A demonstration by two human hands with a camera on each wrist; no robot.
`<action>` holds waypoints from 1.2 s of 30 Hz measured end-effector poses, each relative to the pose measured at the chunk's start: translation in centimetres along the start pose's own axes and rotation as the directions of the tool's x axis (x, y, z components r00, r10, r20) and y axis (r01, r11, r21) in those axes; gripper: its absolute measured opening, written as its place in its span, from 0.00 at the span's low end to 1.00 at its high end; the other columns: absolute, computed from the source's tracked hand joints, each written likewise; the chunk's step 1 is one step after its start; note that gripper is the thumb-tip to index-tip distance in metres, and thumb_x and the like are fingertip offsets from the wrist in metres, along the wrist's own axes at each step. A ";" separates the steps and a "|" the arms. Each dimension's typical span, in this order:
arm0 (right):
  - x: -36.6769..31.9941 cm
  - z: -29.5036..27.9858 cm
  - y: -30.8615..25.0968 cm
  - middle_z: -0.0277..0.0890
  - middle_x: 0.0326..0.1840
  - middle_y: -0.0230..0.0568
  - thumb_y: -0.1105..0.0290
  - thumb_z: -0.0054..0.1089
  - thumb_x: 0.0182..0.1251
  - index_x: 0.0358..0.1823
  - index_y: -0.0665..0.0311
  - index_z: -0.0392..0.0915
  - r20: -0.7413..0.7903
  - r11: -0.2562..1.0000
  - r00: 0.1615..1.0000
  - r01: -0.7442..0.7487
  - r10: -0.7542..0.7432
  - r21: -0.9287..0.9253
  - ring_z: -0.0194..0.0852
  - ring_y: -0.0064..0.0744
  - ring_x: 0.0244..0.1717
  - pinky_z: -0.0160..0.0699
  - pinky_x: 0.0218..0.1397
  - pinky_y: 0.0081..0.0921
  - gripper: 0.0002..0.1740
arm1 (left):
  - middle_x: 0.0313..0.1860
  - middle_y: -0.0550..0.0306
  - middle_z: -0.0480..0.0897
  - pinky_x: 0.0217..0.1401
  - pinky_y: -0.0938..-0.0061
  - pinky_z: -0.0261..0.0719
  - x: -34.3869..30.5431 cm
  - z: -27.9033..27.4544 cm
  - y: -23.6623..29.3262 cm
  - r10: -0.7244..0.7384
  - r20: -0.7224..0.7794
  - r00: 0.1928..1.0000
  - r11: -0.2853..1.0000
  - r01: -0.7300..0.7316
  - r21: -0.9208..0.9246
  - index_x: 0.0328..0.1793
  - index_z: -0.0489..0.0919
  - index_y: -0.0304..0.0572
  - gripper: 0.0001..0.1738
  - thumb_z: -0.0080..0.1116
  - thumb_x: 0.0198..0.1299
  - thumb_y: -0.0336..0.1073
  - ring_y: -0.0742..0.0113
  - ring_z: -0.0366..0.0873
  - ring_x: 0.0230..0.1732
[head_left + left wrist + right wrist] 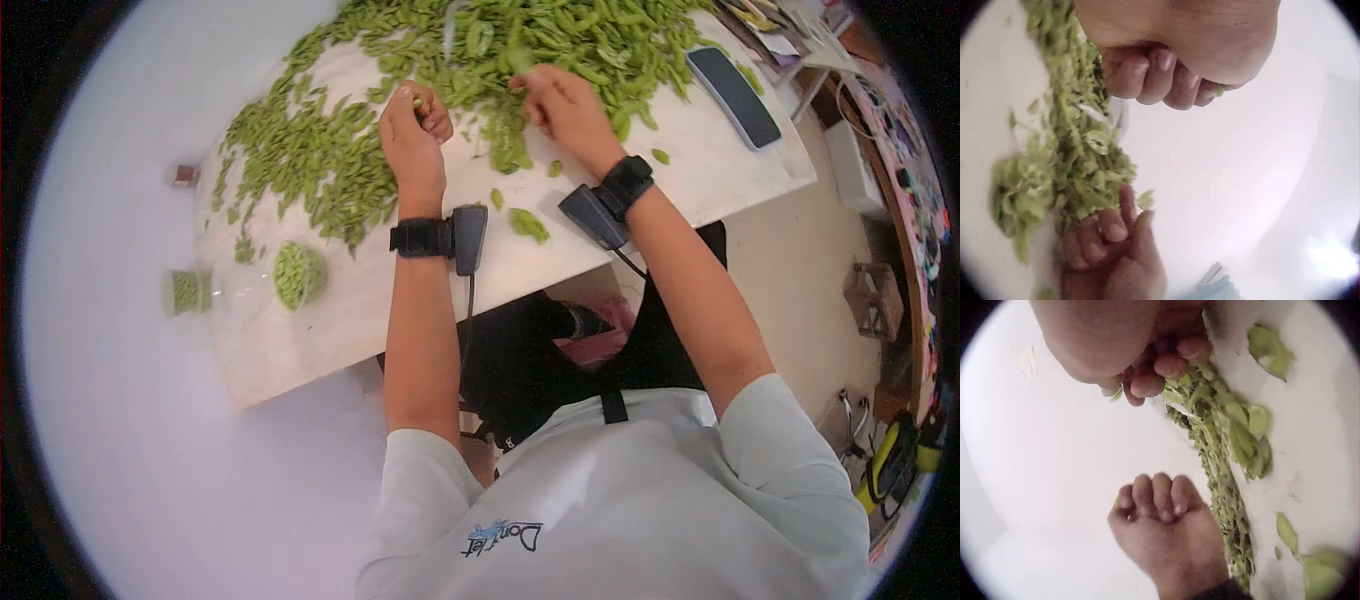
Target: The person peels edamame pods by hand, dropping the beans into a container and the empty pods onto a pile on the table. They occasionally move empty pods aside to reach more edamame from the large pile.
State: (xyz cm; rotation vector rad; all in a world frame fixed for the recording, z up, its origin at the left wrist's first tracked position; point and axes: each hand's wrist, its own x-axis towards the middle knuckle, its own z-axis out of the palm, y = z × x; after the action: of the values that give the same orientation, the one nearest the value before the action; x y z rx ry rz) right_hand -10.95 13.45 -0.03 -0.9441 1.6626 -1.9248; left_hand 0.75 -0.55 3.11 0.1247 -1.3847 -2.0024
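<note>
In the head view my left hand [415,135] is above the table with its fingers curled round a small green bean [418,103]; in the left wrist view a bit of that bean [1220,91] shows at the curled fingers. My right hand [570,115], slightly blurred, is over the edge of a large heap of green pods [600,45]. A green pod [1146,200] shows at its thumb and forefinger in the left wrist view, and a green edge [1115,394] by the thumb in the right wrist view. The palms are apart.
Smaller green pods or husks [340,160] spread across the table [350,310] on the left. A clear container of green beans [298,276] stands near the front left edge, another green-filled container [184,291] beyond it. A phone [735,97] lies at the right.
</note>
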 end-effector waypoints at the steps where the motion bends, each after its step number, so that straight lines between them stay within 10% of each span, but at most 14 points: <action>1: 0.1 0.2 -0.1 0.71 0.20 0.31 0.57 0.44 0.71 0.40 0.65 0.76 -0.004 0.999 1.000 -0.006 0.006 0.039 0.61 0.16 0.17 0.61 0.21 0.18 0.18 | 0.19 0.66 0.63 0.19 0.85 0.52 -0.3 -0.5 1.1 -0.007 -0.083 0.997 0.996 0.014 0.089 0.26 0.66 0.43 0.15 0.44 0.67 0.39 0.81 0.55 0.19; 5: -0.2 0.5 -0.3 0.69 0.19 0.27 0.58 0.45 0.71 0.50 0.64 0.75 0.032 0.994 0.998 -0.048 0.045 0.099 0.57 0.12 0.16 0.57 0.20 0.13 0.18 | 0.21 0.64 0.67 0.19 0.84 0.54 -3.9 -2.0 8.4 0.121 -0.279 0.953 0.843 0.049 0.535 0.30 0.71 0.41 0.12 0.47 0.65 0.38 0.80 0.58 0.20; 8: -0.2 0.3 -0.6 0.67 0.17 0.26 0.59 0.46 0.71 0.49 0.64 0.75 0.059 1.000 0.998 -0.030 0.030 -0.001 0.57 0.13 0.16 0.57 0.20 0.13 0.18 | 0.23 0.63 0.70 0.26 0.80 0.62 -6.4 -7.4 13.4 0.206 -0.229 0.951 0.388 0.136 0.912 0.33 0.74 0.38 0.13 0.48 0.65 0.39 0.75 0.65 0.23; 12: 0.0 0.3 0.2 0.69 0.17 0.28 0.60 0.46 0.70 0.46 0.64 0.76 0.034 0.999 0.999 -0.026 0.027 -0.042 0.60 0.14 0.17 0.60 0.21 0.14 0.16 | 0.31 0.51 0.80 0.39 0.70 0.72 -9.5 -13.4 16.0 0.182 -0.365 0.913 -0.227 0.400 0.888 0.40 0.77 0.35 0.11 0.48 0.63 0.36 0.59 0.76 0.32; 16: 0.2 0.0 0.6 0.72 0.17 0.31 0.61 0.47 0.69 0.42 0.65 0.77 0.064 0.998 0.998 -0.026 0.029 -0.051 0.66 0.17 0.19 0.65 0.24 0.17 0.15 | 0.39 0.46 0.81 0.44 0.65 0.73 -10.7 -14.2 16.2 0.084 -0.401 0.912 -0.151 0.409 0.900 0.44 0.76 0.39 0.11 0.50 0.58 0.36 0.53 0.78 0.42; 22: 0.0 -0.1 0.5 0.72 0.18 0.31 0.63 0.49 0.67 0.43 0.65 0.77 0.057 0.999 0.998 -0.022 0.023 -0.027 0.66 0.17 0.19 0.65 0.24 0.17 0.14 | 0.41 0.48 0.82 0.47 0.63 0.74 -9.9 -11.3 16.4 0.165 -0.271 0.948 -0.555 0.316 0.769 0.46 0.77 0.41 0.12 0.52 0.57 0.37 0.50 0.78 0.44; 29: -0.2 -0.5 0.2 0.70 0.18 0.29 0.72 0.42 0.62 0.41 0.66 0.77 0.067 0.986 0.997 -0.039 0.028 0.161 0.62 0.17 0.17 0.61 0.21 0.16 0.13 | 0.38 0.50 0.82 0.42 0.72 0.75 -2.6 -6.3 10.1 -0.089 -0.019 0.996 -0.050 0.015 0.999 0.45 0.81 0.41 0.12 0.54 0.59 0.36 0.57 0.79 0.38; 36: -0.2 -0.4 0.0 0.70 0.19 0.30 0.74 0.41 0.58 0.39 0.67 0.77 0.082 0.988 0.995 -0.069 0.058 0.135 0.60 0.16 0.17 0.60 0.21 0.16 0.14 | 0.37 0.56 0.83 0.41 0.63 0.76 0.5 -4.8 3.8 0.021 0.054 0.998 -0.220 -0.048 0.974 0.40 0.83 0.51 0.10 0.53 0.54 0.35 0.55 0.80 0.39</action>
State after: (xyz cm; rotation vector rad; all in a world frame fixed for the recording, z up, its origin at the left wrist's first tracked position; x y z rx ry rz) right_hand -11.11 13.92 -0.13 -0.8902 1.4776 -1.9085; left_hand 4.30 -5.38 4.43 0.7781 -2.6333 -0.1576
